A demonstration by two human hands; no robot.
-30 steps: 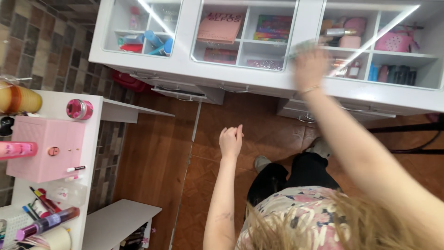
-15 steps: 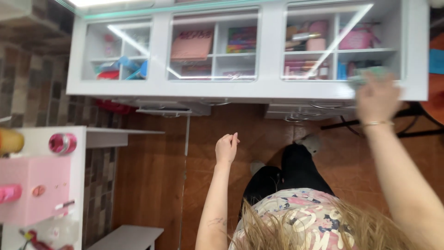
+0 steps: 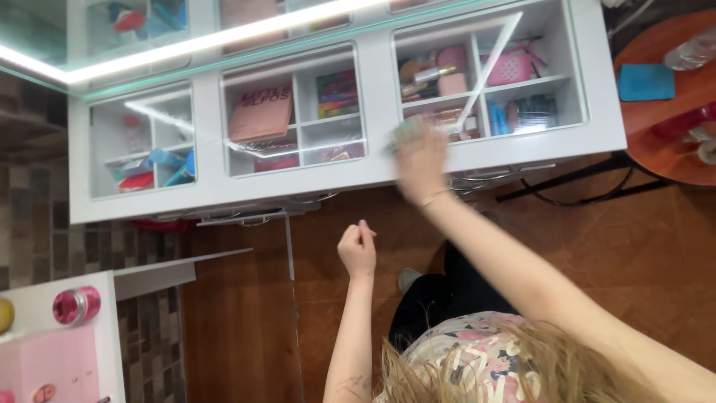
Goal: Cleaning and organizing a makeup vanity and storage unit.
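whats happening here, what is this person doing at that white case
A person stands at a white glass-topped display case and looks down on it. The right hand is stretched out and lies on the glass, with a greenish cloth-like thing under the fingers; it is blurred, so what it is cannot be told. The left hand hangs loosely curled over the brown floor, holding nothing visible. Under the glass, compartments hold small colourful items, among them a pink flat box.
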